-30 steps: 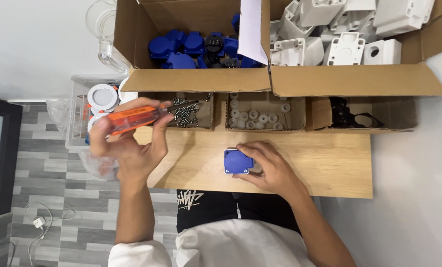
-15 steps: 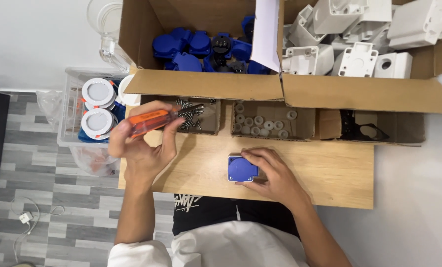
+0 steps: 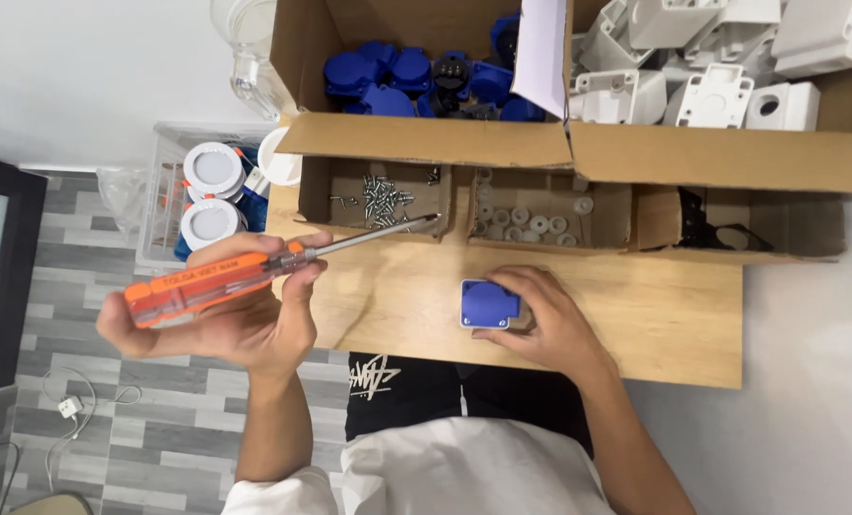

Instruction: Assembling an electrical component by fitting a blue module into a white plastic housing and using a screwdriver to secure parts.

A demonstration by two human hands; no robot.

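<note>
Head view: an orange screwdriver (image 3: 225,277) is gripped in the closed left hand (image 3: 221,329), tip toward a tray of screws (image 3: 376,200) beyond it. A blue socket (image 3: 489,303) is steadied on the wooden board (image 3: 655,315) under the right hand (image 3: 540,319), fingers closed around it. Beside the screws, white washers (image 3: 526,221) are held.

The left hand (image 3: 230,324) sits at nine o'clock, fingers curled shut in a grip, forearm running down to six, while the right hand (image 3: 540,319) rests palm-down at centre, fingers pointing toward nine, forearm angling to five.
</note>
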